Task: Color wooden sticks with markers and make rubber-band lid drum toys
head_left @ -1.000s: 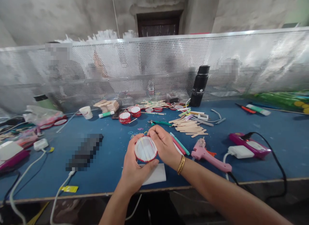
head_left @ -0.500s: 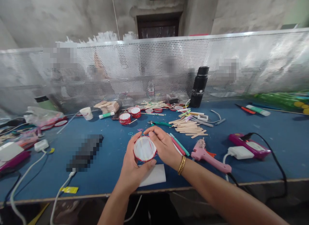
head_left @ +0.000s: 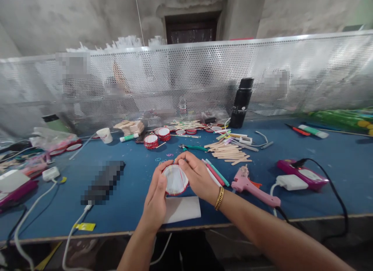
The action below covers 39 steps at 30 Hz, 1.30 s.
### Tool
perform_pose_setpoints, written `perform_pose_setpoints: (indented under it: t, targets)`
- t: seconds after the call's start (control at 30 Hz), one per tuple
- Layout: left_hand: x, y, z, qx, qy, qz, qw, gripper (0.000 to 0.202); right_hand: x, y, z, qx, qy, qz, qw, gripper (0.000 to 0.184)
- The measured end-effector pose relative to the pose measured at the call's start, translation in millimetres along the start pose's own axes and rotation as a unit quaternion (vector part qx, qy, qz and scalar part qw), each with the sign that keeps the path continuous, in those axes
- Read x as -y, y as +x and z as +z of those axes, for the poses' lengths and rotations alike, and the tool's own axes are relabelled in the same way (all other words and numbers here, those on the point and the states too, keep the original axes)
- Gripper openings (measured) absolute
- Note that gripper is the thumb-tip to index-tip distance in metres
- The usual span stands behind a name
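My left hand (head_left: pixel 155 197) and my right hand (head_left: pixel 196 174) both grip a small round drum-like lid (head_left: pixel 175 180), white on top with a red rim and thin red bands across it. It is held just above the blue table (head_left: pixel 131 201), over a white paper sheet (head_left: pixel 182 209). The left fingers wrap its left edge; the right fingers pinch its top edge. A gold bracelet (head_left: pixel 219 198) sits on my right wrist.
A pink glue gun (head_left: pixel 252 185) lies right of my hands, with coloured sticks (head_left: pixel 217 172), a pile of wooden sticks (head_left: pixel 229 150), green pliers (head_left: pixel 194 148) and more red-rimmed drums (head_left: pixel 151 141) beyond. A black bottle (head_left: pixel 241 103) stands by the perforated metal screen (head_left: pixel 186 77). Chargers and cables lie on both sides.
My left hand has shifted from cupping the lid underneath to gripping its left edge, thumb now hidden. The lid has tilted slightly. My right hand has stayed at the top edge.
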<state>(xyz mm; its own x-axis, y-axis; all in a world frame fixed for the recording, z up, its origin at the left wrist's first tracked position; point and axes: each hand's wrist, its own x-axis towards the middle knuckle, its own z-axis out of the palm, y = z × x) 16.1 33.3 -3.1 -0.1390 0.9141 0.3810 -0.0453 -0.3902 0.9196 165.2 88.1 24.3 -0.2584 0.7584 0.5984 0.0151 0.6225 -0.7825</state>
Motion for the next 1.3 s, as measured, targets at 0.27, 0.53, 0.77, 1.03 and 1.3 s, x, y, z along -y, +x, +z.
perform_pose_setpoints:
  t: [0.27,0.53,0.77,1.03,1.3]
  targets:
    - [-2,-1,2.2,-0.003,0.028,0.011,1.000,0.048,-2,-1,1,-0.007,-0.020,-0.009,1.000,0.019]
    - [-1,0,-0.2,0.004,0.032,0.016,0.999,0.046,-3,0,1,-0.004,-0.028,-0.005,1.000,0.019]
    - [2,2,0.4,-0.010,0.018,0.016,1.000,0.047,-3,1,1,-0.004,-0.029,-0.008,1.000,0.020]
    - [-1,5,5.1,-0.104,-0.008,-0.029,0.994,0.059,1,0,-7,0.134,0.080,0.083,0.984,0.031]
    - [-2,4,7.1,-0.153,-0.008,-0.027,0.988,0.061,6,-4,-7,0.174,-0.041,0.013,0.984,0.068]
